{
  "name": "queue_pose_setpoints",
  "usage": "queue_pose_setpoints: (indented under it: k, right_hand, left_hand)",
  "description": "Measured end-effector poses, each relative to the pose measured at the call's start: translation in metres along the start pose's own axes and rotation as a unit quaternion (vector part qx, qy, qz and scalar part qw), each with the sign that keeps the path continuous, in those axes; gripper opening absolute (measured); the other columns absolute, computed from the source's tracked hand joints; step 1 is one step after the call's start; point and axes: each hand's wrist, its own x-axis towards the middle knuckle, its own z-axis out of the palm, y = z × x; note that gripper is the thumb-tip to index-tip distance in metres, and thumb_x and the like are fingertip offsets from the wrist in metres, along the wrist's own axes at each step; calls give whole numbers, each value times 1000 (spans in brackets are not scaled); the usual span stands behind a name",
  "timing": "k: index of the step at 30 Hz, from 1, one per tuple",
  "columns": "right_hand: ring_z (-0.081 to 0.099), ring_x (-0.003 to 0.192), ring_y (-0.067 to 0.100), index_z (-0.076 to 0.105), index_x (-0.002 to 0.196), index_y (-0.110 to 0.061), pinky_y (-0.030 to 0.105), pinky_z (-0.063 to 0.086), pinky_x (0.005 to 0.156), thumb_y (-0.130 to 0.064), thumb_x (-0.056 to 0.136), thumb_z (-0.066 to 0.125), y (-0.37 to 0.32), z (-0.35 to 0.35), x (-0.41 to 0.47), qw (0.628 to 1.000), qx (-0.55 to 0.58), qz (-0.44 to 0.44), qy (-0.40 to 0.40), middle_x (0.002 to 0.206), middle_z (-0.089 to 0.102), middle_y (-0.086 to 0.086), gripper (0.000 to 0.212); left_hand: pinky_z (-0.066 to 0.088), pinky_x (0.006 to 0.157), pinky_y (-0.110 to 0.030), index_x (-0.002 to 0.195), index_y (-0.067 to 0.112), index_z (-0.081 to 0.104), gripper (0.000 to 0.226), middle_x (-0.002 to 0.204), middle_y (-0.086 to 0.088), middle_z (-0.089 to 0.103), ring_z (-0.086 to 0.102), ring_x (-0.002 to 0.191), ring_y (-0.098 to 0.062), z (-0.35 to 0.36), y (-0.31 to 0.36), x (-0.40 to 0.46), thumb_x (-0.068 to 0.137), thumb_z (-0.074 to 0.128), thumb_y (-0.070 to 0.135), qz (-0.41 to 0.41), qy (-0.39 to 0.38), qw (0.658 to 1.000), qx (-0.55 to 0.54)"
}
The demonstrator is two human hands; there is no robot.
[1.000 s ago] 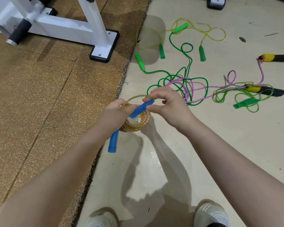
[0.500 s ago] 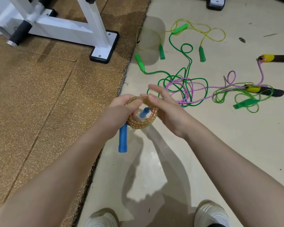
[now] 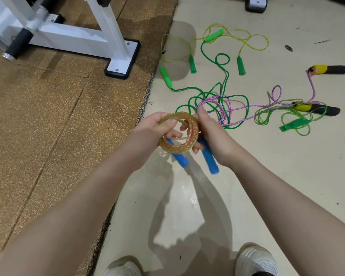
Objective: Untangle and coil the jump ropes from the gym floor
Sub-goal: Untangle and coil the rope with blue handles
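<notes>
Both hands hold one coiled orange jump rope point(image 3: 189, 134) in the air at the frame's centre. My left hand point(image 3: 153, 130) pinches the coil's left side, thumb on top. My right hand point(image 3: 209, 132) grips its right side and one blue handle point(image 3: 209, 158); the other blue handle point(image 3: 179, 159) hangs below the coil. On the floor beyond lie tangled ropes: a dark green rope point(image 3: 223, 80), a pink rope point(image 3: 247, 106) with yellow-black handles point(image 3: 331, 69), a light green rope point(image 3: 299, 120) and a yellow rope point(image 3: 253, 39) with green handles.
A white gym machine frame point(image 3: 72, 34) stands on the brown rubber mat point(image 3: 48, 116) at upper left. The mat's edge runs diagonally beside the pale floor point(image 3: 287, 176). My white shoes point(image 3: 255, 261) are at the bottom. A dark object point(image 3: 256, 5) sits at the top edge.
The second blue handle has passed through the coil and now points down under my right hand. The coil has tilted to face me and both hands have closed on its sides.
</notes>
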Motion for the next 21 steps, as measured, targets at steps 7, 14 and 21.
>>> queue_pose_setpoints:
  k: [7,14,21]
  right_hand:
    - [47,49,6,52,60,-25,23,36,55,-53,91,11,15,-10,9,948,-158,-156,229,45,50,-10,59]
    - [48,44,17,53,70,-11,26,39,51,-43,100,31,38,-30,12,970,-51,223,82,50,50,3,49]
    - [63,79,16,59,107,-14,28,47,75,-45,97,34,-30,-78,-1,959,276,26,60,91,66,4,41]
  left_hand:
    - [48,58,-23,68,15,43,28,45,6,28,42,43,-9,16,6,-5,91,42,0,-34,-58,987,-148]
    - [27,46,-23,73,13,43,22,49,4,34,25,34,-6,39,0,4,94,49,8,-53,-24,998,-13]
    - [29,47,-24,77,13,50,18,56,0,48,30,34,-8,72,52,38,94,53,19,32,12,999,24]
